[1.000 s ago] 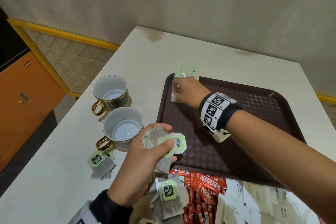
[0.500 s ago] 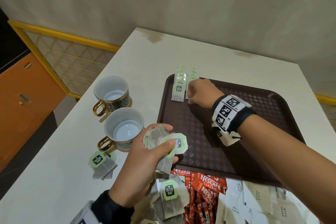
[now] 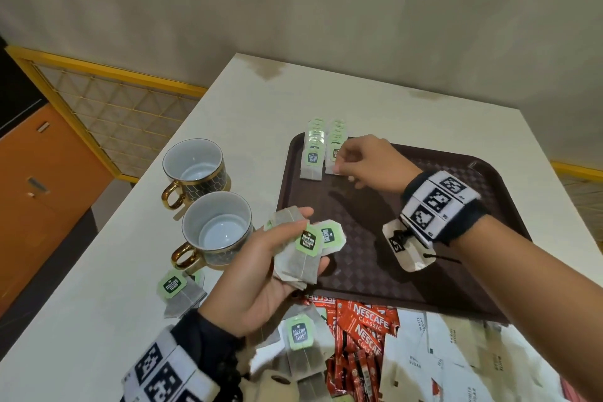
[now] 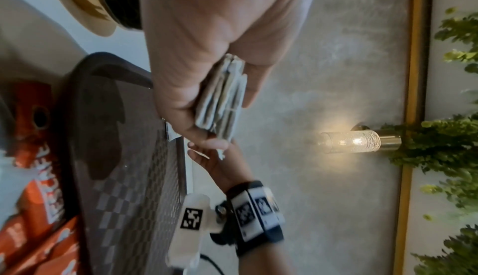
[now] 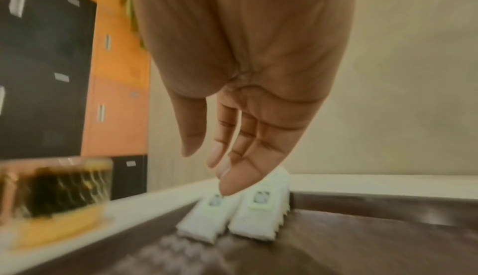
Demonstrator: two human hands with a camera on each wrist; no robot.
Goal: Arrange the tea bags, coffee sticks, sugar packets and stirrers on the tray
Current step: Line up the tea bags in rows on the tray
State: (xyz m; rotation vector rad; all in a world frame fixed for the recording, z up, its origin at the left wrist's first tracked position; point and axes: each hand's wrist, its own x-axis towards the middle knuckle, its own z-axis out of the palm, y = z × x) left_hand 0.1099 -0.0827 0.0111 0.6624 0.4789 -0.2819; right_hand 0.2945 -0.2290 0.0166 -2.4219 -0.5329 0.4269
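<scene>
Head view is showing the left hand [image 3: 261, 274] gripping a stack of tea bags [image 3: 298, 253] at the near-left edge of the brown tray [image 3: 456, 290] — thumb clamping them against the fingers. Right hand [image 3: 368, 161] is hovering, fingers straight and holding nothing, over two tea bag rows [image 3: 321, 148] lying in the tray's far-left corner.

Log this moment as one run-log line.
left hand: holds tea bag stack | right hand: open over tea bag rows | tray: tea bags only
</scene>
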